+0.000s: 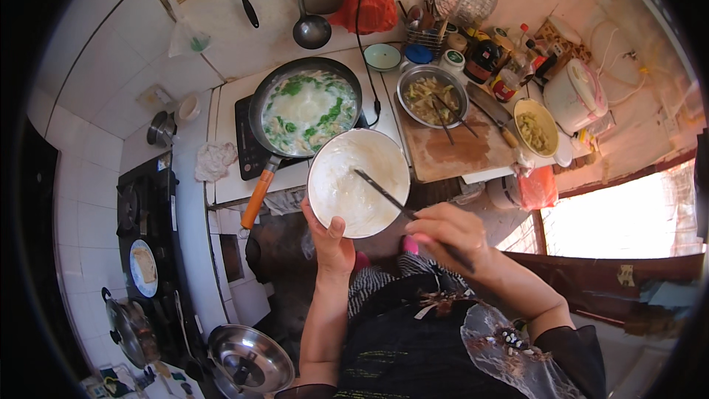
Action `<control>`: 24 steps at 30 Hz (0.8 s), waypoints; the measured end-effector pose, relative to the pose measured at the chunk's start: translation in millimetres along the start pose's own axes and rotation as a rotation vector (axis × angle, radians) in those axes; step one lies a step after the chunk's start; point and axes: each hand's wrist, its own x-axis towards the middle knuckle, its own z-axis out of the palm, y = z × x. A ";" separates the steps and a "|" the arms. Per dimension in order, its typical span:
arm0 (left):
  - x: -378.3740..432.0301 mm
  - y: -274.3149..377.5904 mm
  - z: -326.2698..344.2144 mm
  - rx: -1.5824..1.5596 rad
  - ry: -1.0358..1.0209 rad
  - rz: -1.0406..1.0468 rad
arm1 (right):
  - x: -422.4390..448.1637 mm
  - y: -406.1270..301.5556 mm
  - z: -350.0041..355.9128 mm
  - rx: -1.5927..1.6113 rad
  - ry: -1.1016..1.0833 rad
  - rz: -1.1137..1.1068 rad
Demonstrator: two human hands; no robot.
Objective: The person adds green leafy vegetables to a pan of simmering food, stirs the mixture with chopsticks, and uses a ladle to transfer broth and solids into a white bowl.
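My left hand (331,238) grips the rim and side of a white bowl (359,183), its inside smeared with a pale wet mixture. In my right hand (451,230) is a pair of dark chopsticks (385,194), their tips down in the bowl. The bowl is in front of a frying pan (310,105) with an orange-brown handle (258,199). Pale liquid and green leaves fill the pan, which stands on a black induction cooker (247,160).
Right of the pan, a wooden cutting board (443,155) bears a metal bowl (407,113) of food with chopsticks and a cleaver (487,102). Beyond are a yellow bowl (520,127), sauce bottles (483,61) and a rice cooker (573,97). A crumpled cloth (215,160) lies left of the cooker.
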 end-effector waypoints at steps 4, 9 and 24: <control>-5.3 10.6 11.5 -0.038 0.109 0.001 | -12.0 -1.9 1.7 0.185 -0.079 0.028; -15.1 10.6 12.8 -0.001 0.179 -0.125 | -5.4 5.5 11.1 0.177 -0.068 0.090; -29.1 2.5 5.4 0.058 0.220 -0.454 | -21.5 12.6 7.1 0.270 -0.120 0.182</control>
